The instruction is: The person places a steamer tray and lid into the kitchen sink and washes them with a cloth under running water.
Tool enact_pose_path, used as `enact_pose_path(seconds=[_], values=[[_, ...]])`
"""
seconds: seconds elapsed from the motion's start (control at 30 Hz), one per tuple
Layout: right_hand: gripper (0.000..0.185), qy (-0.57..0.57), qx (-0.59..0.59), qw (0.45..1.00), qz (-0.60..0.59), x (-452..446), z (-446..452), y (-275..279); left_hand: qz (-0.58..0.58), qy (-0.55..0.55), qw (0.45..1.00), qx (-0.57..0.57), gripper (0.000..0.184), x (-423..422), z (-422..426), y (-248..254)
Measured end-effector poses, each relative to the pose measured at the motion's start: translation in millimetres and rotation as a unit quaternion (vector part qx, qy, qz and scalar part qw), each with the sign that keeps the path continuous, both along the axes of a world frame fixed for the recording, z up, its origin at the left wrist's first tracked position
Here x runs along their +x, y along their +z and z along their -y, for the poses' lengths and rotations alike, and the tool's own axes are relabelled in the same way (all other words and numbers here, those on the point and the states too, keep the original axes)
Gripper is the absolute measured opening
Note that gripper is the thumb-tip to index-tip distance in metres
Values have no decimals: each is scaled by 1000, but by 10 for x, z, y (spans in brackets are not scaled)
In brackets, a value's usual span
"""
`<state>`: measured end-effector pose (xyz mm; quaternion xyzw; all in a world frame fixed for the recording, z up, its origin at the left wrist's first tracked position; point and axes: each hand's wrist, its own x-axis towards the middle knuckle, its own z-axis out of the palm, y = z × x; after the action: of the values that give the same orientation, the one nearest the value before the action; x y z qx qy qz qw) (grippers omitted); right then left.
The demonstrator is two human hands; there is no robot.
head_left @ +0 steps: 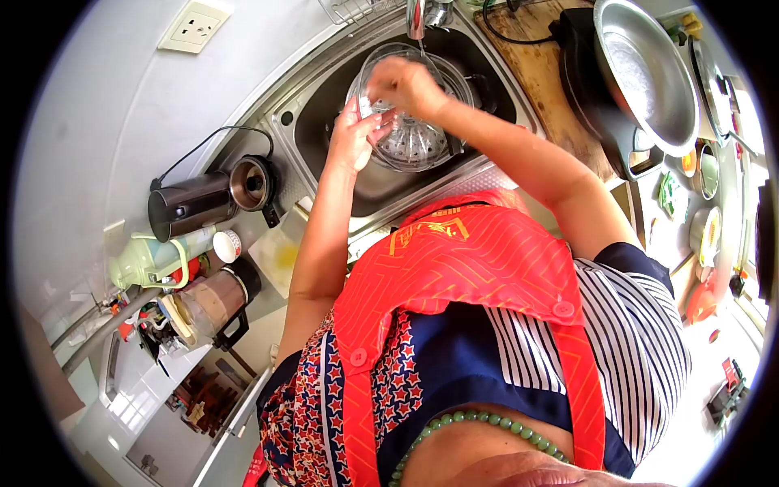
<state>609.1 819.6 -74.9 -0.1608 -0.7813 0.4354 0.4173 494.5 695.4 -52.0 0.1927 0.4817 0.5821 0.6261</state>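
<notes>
Over the metal sink (375, 193), my left hand (355, 140) holds the left rim of a clear bowl (406, 53), its thumb and fingers at the edge. Inside or just above that bowl is my right hand (403, 88), its fingers curled and smeared by motion, so what they hold cannot be made out. Beneath the bowl sits a clear colander (412, 146) with holes and ridges, with a dark pot partly hidden under it. The faucet (415, 18) reaches over the bowl's far rim.
A wooden board (531, 73) and a large metal basin (647, 73) on a black appliance stand right of the sink. To the left are a dark kettle (191, 204), a small lidded pot (252, 183), a green thermos (139, 261) and a blender jug (213, 302).
</notes>
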Motion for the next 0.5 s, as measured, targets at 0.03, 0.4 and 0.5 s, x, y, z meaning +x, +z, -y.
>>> enact_pose_path(seconds=[0.03,0.4,0.5], values=[[11,31,-22,999,0,8,183,61,-17,-2,1000,-12,51,0,6,-10],[27,-175,-236,940,171,-51,-645,-258,15,-29,999,5,52,9,20,58],[24,-118,-180,965,146,-9,-438,-144,19,-20,1000,5,53,22,24,82]])
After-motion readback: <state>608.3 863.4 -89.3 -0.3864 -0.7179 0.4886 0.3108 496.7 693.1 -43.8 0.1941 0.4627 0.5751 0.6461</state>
